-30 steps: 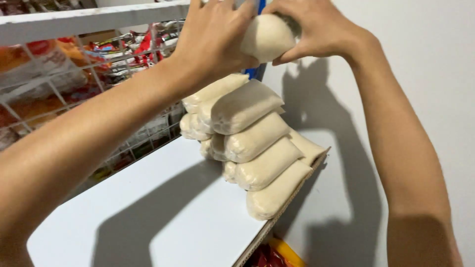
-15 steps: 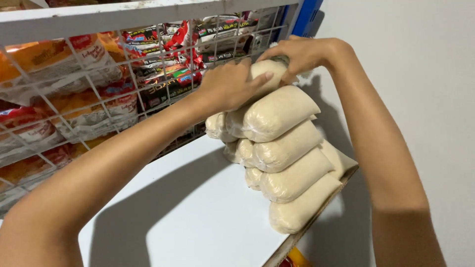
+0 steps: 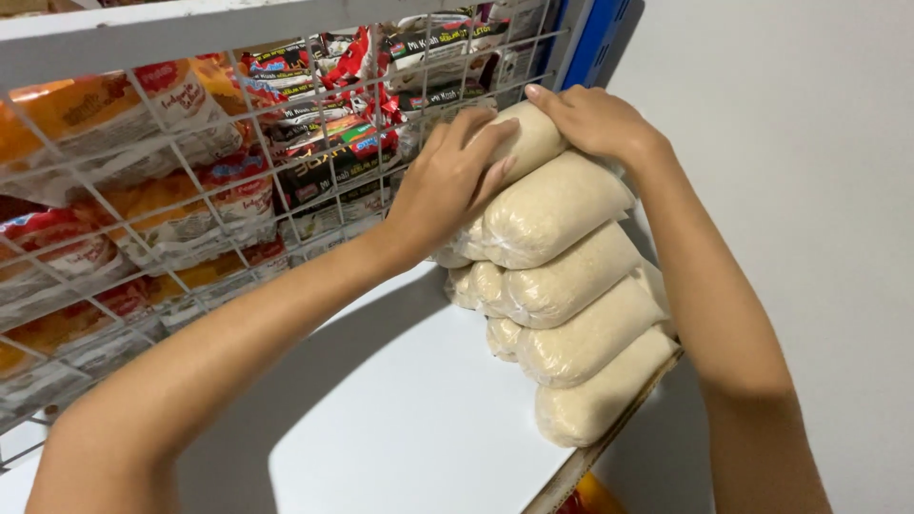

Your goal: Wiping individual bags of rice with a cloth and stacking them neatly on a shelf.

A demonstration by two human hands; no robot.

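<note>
Top sack [image 3: 519, 143] lies lengthwise atop the stack [image 3: 571, 305], left hand [image 3: 447, 186] cupped on its near end, right hand [image 3: 595, 122] gripping the far end

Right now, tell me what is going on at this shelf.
A person has both hands on the top bag of a stack of clear bags of pale grain at the right end of a white shelf. The left hand grips its near end; the right hand rests on its far end. The bag sits on the stack. A wire grid behind the shelf holds colourful snack packets.
</note>
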